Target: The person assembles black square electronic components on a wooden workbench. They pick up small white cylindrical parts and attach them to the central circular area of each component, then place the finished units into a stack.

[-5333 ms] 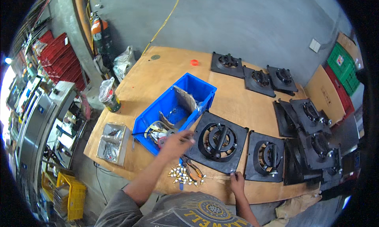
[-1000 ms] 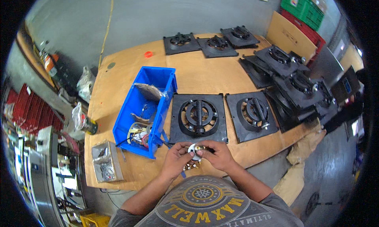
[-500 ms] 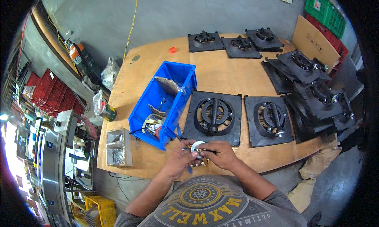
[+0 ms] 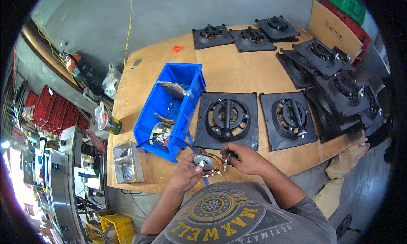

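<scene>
Disc (image 4: 204,160), round and grey with a pale piece at its middle, sits in the left hand (image 4: 186,172) above the near edge of the wooden table (image 4: 250,76), pinched with the thumb at its rim. At three o'clock from it is the right hand (image 4: 245,158), apart from the disc, its fingers drawn narrow; whether they grip a small part cannot be told. Pliers with orange handles (image 4: 216,157) lie just beside the disc, between one and two o'clock, and small brass and white pieces (image 4: 215,172) lie scattered at four. Farther out, a black plate with a round burner (image 4: 227,127) lies flat at one o'clock, a second one (image 4: 291,122) at two, and overlapping plates (image 4: 333,89) beyond that. At eleven stands a blue bin (image 4: 151,109); at nine, a small box of metal bits (image 4: 136,161). A red ring (image 4: 176,49) lies between eleven and twelve.
</scene>
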Action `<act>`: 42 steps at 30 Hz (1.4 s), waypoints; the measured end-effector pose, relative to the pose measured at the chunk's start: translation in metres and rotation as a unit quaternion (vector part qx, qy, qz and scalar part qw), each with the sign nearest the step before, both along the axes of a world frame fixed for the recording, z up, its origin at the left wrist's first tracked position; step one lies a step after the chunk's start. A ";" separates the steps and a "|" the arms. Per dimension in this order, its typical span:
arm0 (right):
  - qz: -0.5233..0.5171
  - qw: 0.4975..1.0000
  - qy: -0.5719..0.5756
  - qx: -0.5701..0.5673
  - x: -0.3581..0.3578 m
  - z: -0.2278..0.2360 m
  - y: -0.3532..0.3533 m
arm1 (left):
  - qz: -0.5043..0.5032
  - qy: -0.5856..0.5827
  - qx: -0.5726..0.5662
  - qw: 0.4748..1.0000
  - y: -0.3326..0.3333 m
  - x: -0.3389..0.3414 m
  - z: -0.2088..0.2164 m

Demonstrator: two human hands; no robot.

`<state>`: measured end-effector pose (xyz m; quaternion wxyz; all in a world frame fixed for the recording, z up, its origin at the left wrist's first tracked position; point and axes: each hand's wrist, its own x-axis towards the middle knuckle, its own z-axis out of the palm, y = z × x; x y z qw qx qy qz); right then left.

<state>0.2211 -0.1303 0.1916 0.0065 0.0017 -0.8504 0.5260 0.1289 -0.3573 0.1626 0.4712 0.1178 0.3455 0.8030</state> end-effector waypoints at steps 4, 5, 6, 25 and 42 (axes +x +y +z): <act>-0.026 0.993 -0.059 -0.100 0.004 0.017 -0.001 | 0.014 0.033 -0.051 0.998 0.009 0.003 0.012; -0.027 0.988 -0.058 -0.138 0.005 0.014 -0.001 | 0.020 0.049 -0.079 0.995 0.010 0.004 0.010; -0.028 0.982 -0.058 -0.176 0.006 0.009 -0.002 | 0.028 0.065 -0.106 0.992 0.010 0.003 0.005; -0.064 0.939 -0.117 -0.317 0.010 -0.052 -0.024 | 0.060 0.113 -0.268 0.955 0.026 0.021 -0.007; -0.056 0.971 -0.032 -0.231 0.003 -0.060 -0.019 | 0.063 0.209 -0.321 0.922 0.033 0.015 -0.007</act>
